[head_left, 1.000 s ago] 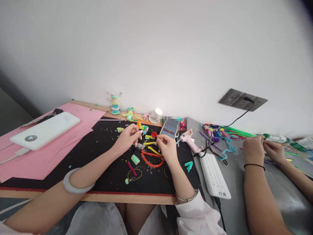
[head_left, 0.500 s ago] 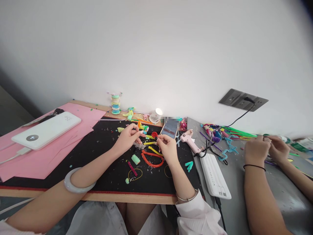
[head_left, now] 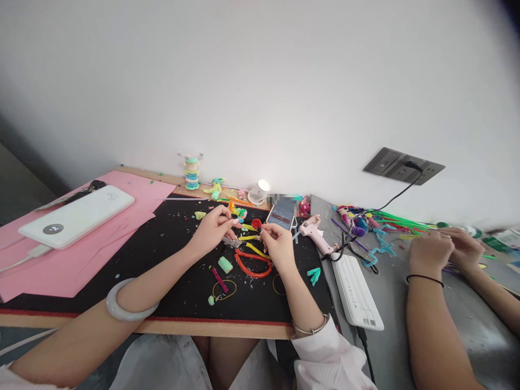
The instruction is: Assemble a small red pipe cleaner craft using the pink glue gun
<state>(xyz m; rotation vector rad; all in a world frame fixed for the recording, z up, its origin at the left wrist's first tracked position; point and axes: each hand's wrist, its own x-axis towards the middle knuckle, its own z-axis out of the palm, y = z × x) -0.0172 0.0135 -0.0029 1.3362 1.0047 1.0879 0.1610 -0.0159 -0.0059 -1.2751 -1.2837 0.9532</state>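
Head view: small round red piece.

Left hand and right hand are close together over the mat. Phone just behind right hand. Pipe cleaners on mat, just before it. Glue gun to its right, power strip further right. Power bank well left of left hand.

Black bead: tiny, pinched at fingertips of right hand, held just above dark surface. Red round piece: seen just behind bead, contact not discernible. Fuzzy piece: orange, green, blue, located at fingertips of left hand; grip not discernible.
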